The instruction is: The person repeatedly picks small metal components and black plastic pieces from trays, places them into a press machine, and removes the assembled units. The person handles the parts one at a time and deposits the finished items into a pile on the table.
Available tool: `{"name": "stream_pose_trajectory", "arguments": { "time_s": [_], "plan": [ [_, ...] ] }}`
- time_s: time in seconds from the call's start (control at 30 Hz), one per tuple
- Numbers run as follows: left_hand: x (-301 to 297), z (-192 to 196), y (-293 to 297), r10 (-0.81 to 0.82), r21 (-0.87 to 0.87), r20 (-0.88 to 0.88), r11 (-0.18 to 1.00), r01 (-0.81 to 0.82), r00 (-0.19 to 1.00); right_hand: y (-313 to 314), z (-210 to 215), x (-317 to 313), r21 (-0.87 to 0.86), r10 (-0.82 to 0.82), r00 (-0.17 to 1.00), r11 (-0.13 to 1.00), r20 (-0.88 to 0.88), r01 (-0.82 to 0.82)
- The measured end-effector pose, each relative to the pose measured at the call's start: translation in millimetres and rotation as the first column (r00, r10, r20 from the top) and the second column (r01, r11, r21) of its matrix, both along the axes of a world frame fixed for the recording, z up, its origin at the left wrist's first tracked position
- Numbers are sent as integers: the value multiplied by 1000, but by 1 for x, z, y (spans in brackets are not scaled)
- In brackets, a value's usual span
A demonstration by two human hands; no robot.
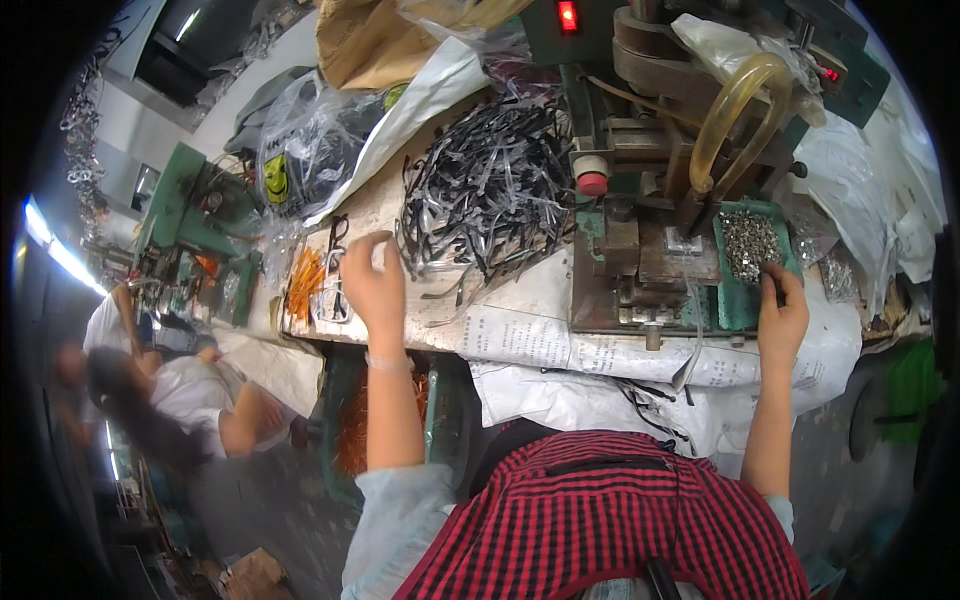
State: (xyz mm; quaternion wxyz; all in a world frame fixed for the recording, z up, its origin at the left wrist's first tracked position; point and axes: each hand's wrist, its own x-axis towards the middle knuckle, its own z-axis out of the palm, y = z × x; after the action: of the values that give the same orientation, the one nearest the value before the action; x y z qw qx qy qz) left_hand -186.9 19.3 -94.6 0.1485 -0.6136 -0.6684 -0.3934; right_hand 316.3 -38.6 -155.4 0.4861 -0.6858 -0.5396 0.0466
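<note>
Silvery small metal parts [750,243] are heaped in a green rectangular tray [737,308], right; judged light, hard, slippery, best pinched by the edges. Right hand [784,308]: fingers bunched at the heap; grasp cannot be told. Left hand [374,288]: held unclenched, apparently empty, left of slender black strips [480,185].

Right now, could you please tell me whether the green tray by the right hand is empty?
Not empty: small metallic pieces fill much of the green tray.

Pale blue sleeves [398,515] flank a red-and-black checked apron [600,515], and a thin wristband [388,362] shows.
</note>
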Motion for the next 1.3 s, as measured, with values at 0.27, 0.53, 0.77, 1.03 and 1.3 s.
{"name": "stream_pose_trajectory", "arguments": {
  "time_s": [0.27, 0.53, 0.77, 1.03, 1.3],
  "plan": [
    [-80, -74, 100, 515, -640, -222, 564, -522, 828, 5, -4, 1, -53, 41, 993, 998, -106, -46],
    [-59, -49, 60, 298, -347, 141, 908, -234, 944, -53, 3, 19, -33, -146, 987, 989, -61, 144],
    [54, 7, 25, -348, 71, 686, 906, 417, 639, -20, 81, -50, 106, 261, 958, 963, -120, -249],
    [113, -34, 14, -417, 175, 831, 824, 539, 368, 31, 84, -111, 288, 370, 813, 922, -449, -260],
    [170, 77, -32, -848, 599, 488, 498, 627, 207, 19, 104, -121, 297, 435, 742, 899, -510, -323]
  ]
}}
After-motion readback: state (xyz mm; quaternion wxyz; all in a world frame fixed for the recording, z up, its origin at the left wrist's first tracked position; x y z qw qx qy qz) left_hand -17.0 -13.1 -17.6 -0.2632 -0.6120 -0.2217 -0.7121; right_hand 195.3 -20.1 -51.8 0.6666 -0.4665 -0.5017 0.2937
